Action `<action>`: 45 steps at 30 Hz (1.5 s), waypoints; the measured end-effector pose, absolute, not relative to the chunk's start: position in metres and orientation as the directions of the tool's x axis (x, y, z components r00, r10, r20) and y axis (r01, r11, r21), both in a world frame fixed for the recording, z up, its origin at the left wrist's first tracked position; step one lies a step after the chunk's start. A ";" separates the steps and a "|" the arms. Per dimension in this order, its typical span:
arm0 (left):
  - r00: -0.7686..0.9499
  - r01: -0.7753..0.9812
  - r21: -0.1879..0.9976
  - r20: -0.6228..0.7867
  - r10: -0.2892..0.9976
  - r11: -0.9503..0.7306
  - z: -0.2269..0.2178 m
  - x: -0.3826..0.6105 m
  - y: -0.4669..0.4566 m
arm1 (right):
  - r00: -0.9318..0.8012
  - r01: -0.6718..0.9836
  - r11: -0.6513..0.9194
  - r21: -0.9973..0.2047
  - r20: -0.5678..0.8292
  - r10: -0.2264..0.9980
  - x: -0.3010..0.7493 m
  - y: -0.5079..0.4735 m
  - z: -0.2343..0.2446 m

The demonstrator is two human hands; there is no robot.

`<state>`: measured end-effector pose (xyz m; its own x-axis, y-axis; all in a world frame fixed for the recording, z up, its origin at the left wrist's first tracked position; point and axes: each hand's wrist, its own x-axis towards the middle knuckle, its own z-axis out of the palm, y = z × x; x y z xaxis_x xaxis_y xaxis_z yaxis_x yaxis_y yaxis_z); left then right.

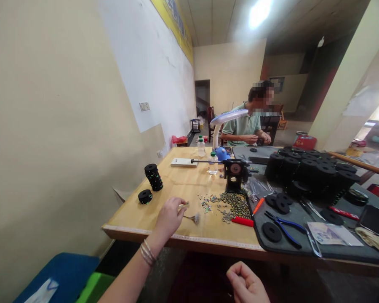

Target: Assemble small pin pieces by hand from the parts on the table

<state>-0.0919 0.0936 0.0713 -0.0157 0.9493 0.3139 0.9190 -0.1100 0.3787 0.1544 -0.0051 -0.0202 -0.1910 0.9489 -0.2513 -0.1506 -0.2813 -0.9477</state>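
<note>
My left hand (pixel 170 216), with bracelets on its wrist, reaches over the wooden table. Its fingers are drawn together at a small pale piece (pixel 185 205), too small to name. Just below the fingertips lies a thin-stemmed thing with a pale, fluffy tuft (pixel 196 218). My right hand (pixel 246 284) is curled closed in front of the table edge; whatever it may hold is hidden. Right of my left hand, small coloured beads (pixel 206 204) and a heap of small dark-and-yellow pieces (pixel 236 204) are spread out. A red-handled tool (pixel 242 221) lies beside them.
Black foam rings (pixel 153 179) stand stacked at left, many more (pixel 303 166) at right. A black clamp device (pixel 235 174) with a long rod stands mid-table, near a lamp (pixel 219 130) and bottles. Blue-handled pliers (pixel 287 229) lie on the grey mat (pixel 281 249). A person (pixel 243 126) sits opposite.
</note>
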 end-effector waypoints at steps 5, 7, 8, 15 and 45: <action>-0.047 0.968 0.252 0.195 0.980 -0.004 0.071 -0.092 0.126 | -0.203 -0.216 -0.333 -0.918 -0.291 0.935 0.156 -0.005 -0.014; -0.048 0.975 0.222 0.140 0.989 0.016 0.067 -0.090 0.135 | -0.206 -0.241 -0.335 -0.911 -0.289 0.935 0.156 -0.007 -0.012; -0.046 0.977 0.212 0.116 0.992 0.020 0.065 -0.090 0.140 | -0.208 -0.245 -0.330 -0.912 -0.283 0.936 0.157 -0.008 -0.012; -0.031 0.960 0.281 0.142 0.989 -0.011 0.067 -0.097 0.155 | -0.171 -0.269 -0.272 -0.924 -0.232 0.958 0.159 -0.010 -0.004; 0.297 -0.167 0.901 -0.340 0.892 0.399 0.012 0.002 -0.008 | -0.113 -0.144 -0.215 -0.966 -0.200 0.973 0.153 -0.014 -0.007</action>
